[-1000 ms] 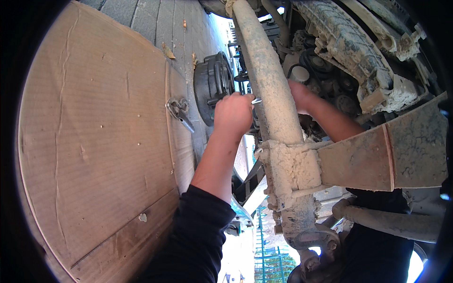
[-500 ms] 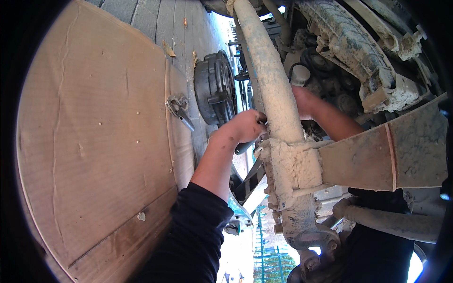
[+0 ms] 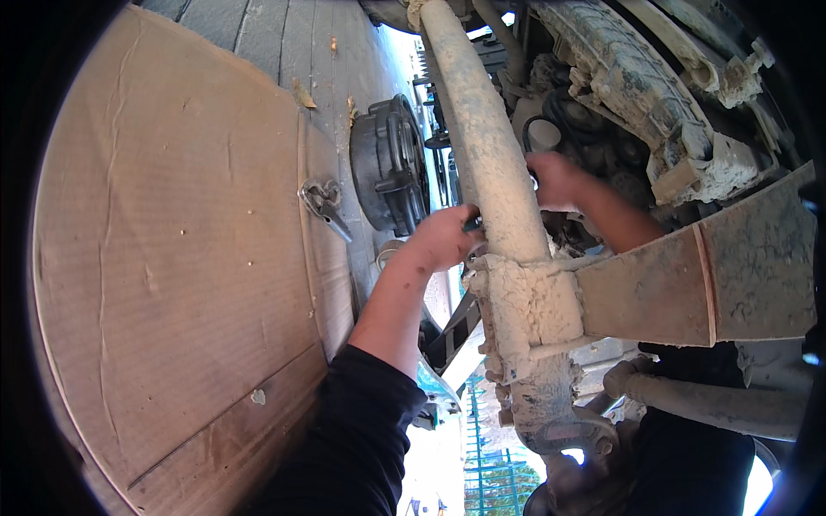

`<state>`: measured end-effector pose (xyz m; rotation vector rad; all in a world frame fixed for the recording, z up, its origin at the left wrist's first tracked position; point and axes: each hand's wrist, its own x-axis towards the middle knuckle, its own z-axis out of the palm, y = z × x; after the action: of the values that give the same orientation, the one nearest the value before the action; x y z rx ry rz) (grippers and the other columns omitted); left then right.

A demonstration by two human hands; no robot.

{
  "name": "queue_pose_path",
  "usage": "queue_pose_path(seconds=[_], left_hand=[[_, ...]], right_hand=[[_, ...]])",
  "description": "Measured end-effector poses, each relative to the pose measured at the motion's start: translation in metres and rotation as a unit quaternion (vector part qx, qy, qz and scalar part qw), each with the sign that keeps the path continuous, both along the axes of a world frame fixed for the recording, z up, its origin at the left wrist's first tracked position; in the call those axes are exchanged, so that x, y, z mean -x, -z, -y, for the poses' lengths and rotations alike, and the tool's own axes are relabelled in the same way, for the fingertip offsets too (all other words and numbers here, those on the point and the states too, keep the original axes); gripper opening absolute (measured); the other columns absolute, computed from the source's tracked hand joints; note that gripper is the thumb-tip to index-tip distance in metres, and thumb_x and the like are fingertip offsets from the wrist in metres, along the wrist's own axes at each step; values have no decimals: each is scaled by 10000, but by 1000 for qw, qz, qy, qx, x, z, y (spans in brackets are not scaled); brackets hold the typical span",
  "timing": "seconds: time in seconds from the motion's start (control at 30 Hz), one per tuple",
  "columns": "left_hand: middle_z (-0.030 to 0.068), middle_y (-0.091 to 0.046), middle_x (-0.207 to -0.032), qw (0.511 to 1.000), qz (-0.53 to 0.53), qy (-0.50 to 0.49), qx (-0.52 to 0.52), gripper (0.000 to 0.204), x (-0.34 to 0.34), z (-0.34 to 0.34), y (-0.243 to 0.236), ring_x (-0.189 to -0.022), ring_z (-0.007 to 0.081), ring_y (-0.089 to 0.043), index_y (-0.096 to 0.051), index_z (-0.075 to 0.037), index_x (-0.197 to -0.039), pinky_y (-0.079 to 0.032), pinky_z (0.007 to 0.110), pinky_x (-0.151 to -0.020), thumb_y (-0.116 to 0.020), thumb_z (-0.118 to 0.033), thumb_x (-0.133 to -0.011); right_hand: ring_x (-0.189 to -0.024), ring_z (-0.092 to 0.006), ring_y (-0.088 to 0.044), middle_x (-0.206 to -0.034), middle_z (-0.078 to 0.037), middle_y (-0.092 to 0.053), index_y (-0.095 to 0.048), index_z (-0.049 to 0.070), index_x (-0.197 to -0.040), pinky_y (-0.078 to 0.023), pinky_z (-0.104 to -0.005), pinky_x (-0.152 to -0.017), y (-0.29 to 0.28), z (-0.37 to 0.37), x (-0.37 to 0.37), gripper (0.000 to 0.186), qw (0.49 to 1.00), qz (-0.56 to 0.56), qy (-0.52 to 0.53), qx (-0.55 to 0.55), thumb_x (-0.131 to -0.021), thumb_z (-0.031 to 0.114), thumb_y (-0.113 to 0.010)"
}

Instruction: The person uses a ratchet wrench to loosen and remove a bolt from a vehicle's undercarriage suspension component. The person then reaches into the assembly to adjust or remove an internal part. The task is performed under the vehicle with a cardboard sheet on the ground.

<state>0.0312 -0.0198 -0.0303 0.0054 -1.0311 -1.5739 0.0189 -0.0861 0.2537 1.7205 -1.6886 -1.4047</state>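
A long mud-caked axle tube (image 3: 495, 129) runs down the middle and meets a crusted housing (image 3: 533, 301) with bolts along its left edge. My left hand (image 3: 447, 236) is closed at the tube's left side, just above that housing. A small dark piece shows between its fingers; its kind cannot be told. On the tube's other side my right hand (image 3: 555, 182) is curled close against it, its fingertips partly hidden. A small shiny bit shows at those fingers, too little to name.
Cardboard (image 3: 198, 258) covers the ground at left, with a metal tool (image 3: 324, 206) at its edge. Beside it stands a round black part (image 3: 387, 163). A broad dirty arm (image 3: 645, 284) reaches right from the housing; a ribbed, muddy part (image 3: 628, 77) hangs upper right.
The dark handle end below my left hand has gone out of sight, and that hand has turned slightly. At my right fingers a shiny bit now shows. The whole view has shifted slightly.
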Motion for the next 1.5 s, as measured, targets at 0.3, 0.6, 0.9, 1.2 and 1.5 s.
queue_pose_path(seconds=[0.3, 0.6, 0.9, 1.2, 1.5], left_hand=[[149, -726, -1048, 938, 170, -283, -104, 352, -37, 9, -4, -1029, 384, -691, -687, -77, -1127, -569, 512, -870, -804, -299, -880], [135, -677, -1023, 939, 112, -309, -102, 318, -21, 10, -2, -1043, 359, -641, -744, -135, -1161, -553, 480, -892, -803, -215, -860], [97, -624, -1213, 937, 129, -322, -33, 327, -13, 37, -13, -1196, 350, -558, -773, -152, -1146, -482, 524, -998, -791, -127, -820], [181, -743, -1112, 976, 70, -207, -11, 351, -10, 18, -18, -1044, 418, -705, -770, -98, -1111, -576, 484, -922, -825, -158, -770], [219, -755, -1042, 986, -21, -161, -25, 346, 14, 18, -18, -985, 434, -715, -787, -80, -1072, -586, 474, -882, -835, -159, -738]], right_hand=[[-1086, -375, -716, -1134, -234, -731, -702, -4, -1184, -573, -425, -941, -6, -1, -21, 591, 998, -30, -13, 58, -697, 268, -898], [-1050, -336, -717, -1109, -209, -737, -710, 7, -1204, -564, -402, -951, -10, -12, -28, 577, 998, 14, 34, 58, -741, 290, -907], [-869, -208, -676, -1069, -109, -716, -596, 38, -1392, -580, -404, -647, -7, -33, -45, 639, 939, 98, 258, 207, -847, 228, -871], [-1028, -326, -692, -1236, -172, -666, -595, 26, -1373, -582, -407, -913, -29, -34, -21, 673, 997, -26, -26, 65, -786, 143, -903], [-1062, -418, -717, -1106, -231, -743, -658, 7, -1222, -579, -470, -907, -25, -47, -21, 649, 963, -68, -87, 244, -739, 310, -969]])
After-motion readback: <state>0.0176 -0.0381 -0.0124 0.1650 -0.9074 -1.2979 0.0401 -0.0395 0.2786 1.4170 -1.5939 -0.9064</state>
